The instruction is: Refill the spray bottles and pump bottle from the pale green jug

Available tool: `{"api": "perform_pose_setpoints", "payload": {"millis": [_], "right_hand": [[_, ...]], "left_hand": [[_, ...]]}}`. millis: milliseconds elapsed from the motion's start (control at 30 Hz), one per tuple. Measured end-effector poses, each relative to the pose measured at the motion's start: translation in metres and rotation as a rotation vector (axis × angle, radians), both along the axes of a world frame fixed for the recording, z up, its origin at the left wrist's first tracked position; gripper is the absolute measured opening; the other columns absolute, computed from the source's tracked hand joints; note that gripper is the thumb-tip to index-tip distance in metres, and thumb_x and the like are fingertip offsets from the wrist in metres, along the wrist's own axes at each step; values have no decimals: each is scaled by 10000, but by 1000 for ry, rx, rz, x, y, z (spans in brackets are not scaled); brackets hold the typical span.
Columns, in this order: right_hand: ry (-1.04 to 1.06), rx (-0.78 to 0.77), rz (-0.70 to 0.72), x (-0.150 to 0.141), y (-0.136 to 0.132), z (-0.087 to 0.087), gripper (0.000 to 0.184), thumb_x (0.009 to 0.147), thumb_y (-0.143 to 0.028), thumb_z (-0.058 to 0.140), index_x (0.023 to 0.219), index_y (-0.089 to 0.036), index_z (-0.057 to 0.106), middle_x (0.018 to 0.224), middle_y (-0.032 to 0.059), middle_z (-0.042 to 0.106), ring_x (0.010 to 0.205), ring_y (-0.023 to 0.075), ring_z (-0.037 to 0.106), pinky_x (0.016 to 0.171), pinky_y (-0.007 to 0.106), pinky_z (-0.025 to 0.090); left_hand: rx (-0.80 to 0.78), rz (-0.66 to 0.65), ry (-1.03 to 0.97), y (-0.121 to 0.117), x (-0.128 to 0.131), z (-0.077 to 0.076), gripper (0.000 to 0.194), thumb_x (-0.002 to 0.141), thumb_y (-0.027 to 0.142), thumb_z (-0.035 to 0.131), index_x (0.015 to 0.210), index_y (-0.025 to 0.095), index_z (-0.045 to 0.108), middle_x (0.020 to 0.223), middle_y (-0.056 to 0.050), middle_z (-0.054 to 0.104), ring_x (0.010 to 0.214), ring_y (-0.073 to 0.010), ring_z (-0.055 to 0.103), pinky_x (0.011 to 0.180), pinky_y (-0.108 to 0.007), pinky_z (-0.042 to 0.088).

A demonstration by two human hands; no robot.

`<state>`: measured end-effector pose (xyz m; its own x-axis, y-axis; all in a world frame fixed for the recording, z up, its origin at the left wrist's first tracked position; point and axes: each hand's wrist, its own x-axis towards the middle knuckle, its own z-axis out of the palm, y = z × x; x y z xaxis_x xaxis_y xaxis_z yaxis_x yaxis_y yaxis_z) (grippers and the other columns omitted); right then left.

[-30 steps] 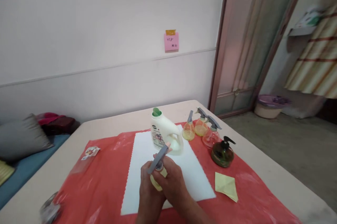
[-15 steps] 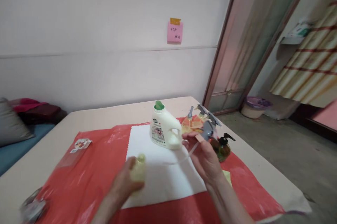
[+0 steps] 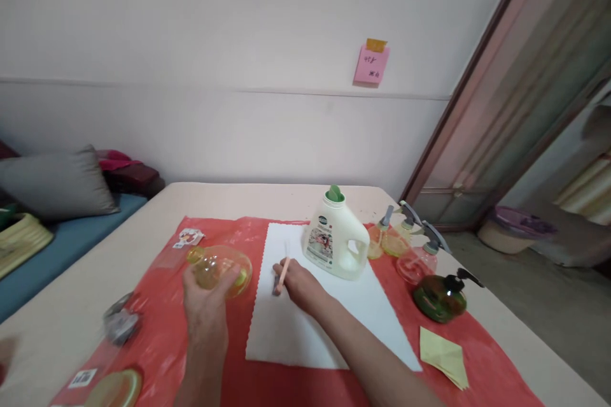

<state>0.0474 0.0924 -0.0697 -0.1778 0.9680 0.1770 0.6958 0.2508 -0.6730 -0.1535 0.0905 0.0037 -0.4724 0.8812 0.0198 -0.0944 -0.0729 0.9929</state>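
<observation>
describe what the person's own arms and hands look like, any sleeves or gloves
The left hand and right hand are ungloved. The left forearm and right forearm are bare, with no sleeve in view. No watch or bracelet shows; rings are too small to make out.

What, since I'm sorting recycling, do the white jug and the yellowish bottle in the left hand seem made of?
White jug: probably plastic, satiny; its one-piece moulded shape and soft sheen suggest it.
Yellowish bottle: glossy plastic or glass; bright highlights and transparent walls fit both.
</observation>
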Motion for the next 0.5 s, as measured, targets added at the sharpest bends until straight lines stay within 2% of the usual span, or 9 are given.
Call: {"api": "perform_pose_setpoints", "payload": {"millis": [100,167,233,300,367,433,500], "right_hand": [[1,-45,-60,3,34,-14,210,771,-59,588,912,-183,684,1016,77,683,960,215,608,882,328,469],[56,-39,-136,6,37,-24,296,733,-56,596,975,-178,713,1044,90,717,976,234,638,919,356,481],[148,5,-251,10,25,-32,391,736,-89,601,1091,-195,725,1159,99,729,1071,262,647,1006,394,465],[268,67,-419,17,3,-39,428,817,-199,590,1233,-201,689,1286,115,698,1177,289,623,1080,434,433],[412,132,-626,31,-21,-44,510,927,-380,508,1384,-168,588,1387,152,638,1262,317,581,1112,482,415],[563,203,-794,47,-37,-44,657,979,-528,400,1505,-138,450,1501,174,540,1380,332,493,1150,510,379],[706,279,-840,63,-38,-40,732,977,-603,375,1555,-155,379,1578,150,460,1472,313,395,1194,495,332]], "left_hand": [[-2,-63,-48,-3,-3,8,650,593,326,906,1164,239,607,1025,-11,683,940,-191,674,903,-376,545],[0,-106,-102,-4,-5,11,648,589,323,905,1158,234,608,1009,-13,689,913,-186,678,859,-355,552],[-9,-130,-149,-6,-5,13,650,579,322,911,1148,237,609,992,-7,693,886,-179,677,826,-340,552],[-23,-141,-170,-7,-2,13,649,573,319,913,1145,250,613,985,1,694,865,-174,674,806,-337,552],[-33,-148,-174,-8,3,12,647,566,312,909,1140,260,615,974,8,694,847,-173,674,790,-338,553],[-41,-162,-168,-10,10,9,646,553,312,905,1127,256,615,957,8,691,831,-175,675,770,-335,556],[-42,-182,-159,-11,17,5,652,540,323,904,1117,249,609,944,4,689,823,-180,678,753,-330,557]]}}
